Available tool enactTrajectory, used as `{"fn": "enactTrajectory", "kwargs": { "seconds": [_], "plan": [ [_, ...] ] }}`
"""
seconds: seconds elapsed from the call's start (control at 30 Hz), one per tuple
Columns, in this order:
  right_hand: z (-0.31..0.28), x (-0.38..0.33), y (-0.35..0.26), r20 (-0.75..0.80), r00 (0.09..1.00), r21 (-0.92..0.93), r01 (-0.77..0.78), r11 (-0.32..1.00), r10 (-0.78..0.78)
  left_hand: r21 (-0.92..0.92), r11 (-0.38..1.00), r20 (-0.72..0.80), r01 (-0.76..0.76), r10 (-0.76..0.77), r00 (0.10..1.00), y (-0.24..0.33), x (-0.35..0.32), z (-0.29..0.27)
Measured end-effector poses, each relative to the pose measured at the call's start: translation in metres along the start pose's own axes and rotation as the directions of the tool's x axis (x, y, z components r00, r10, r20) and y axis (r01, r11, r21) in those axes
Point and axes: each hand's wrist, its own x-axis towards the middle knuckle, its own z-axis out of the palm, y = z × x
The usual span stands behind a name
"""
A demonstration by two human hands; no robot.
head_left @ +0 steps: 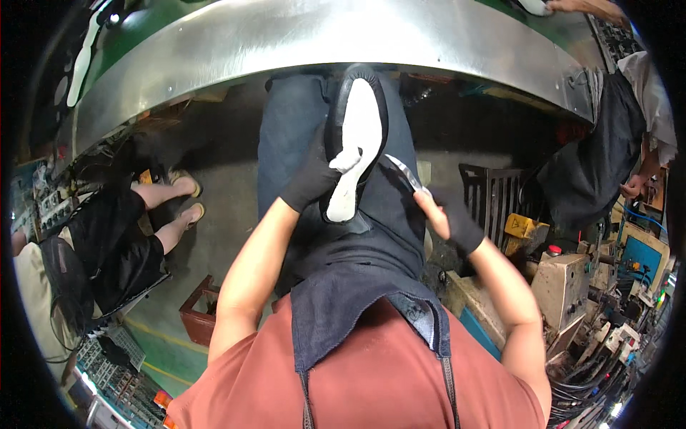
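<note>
My left hand (314, 175), in a black glove with a white-covered fingertip, grips a shoe (362, 114) by its side. The shoe lies bottom up over my lap, toe pointing away from me. A black rim of upper wraps around its long white underside, and one white-covered finger presses on the narrow middle. In my right hand (451, 220), gloved in black with bare fingers showing, is a knife (404, 173) with a short, curved silver blade. The blade points up and left, just right of the shoe and apart from it.
A curved metal bench edge (286, 43) crosses ahead of my knees. At right stand a dark slatted crate (493, 189) and a machine box (564, 286) with a red button. A brown stool (200, 311) is at left. Other people sit on both sides.
</note>
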Motion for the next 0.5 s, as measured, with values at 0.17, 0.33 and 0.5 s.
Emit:
{"fn": "enactTrajectory", "kwargs": {
  "seconds": [0.17,0.33,0.5],
  "plan": [
    [0.050,-0.007,-0.022,-0.192,0.925,0.401,-0.232,0.886,0.329,0.391,0.884,0.006,-0.256,0.276,0.961,0.006,0.008,-0.004],
    [0.046,0.006,-0.016,-0.189,0.926,0.508,-0.194,0.839,0.328,-0.089,0.994,-0.014,0.070,-0.071,0.997,0.027,0.005,-0.013],
    [0.043,0.007,-0.016,-0.202,0.933,0.449,-0.183,0.875,0.299,-0.762,0.633,-0.019,-0.137,0.191,0.981,0.052,0.046,-0.068]
  ]
}}
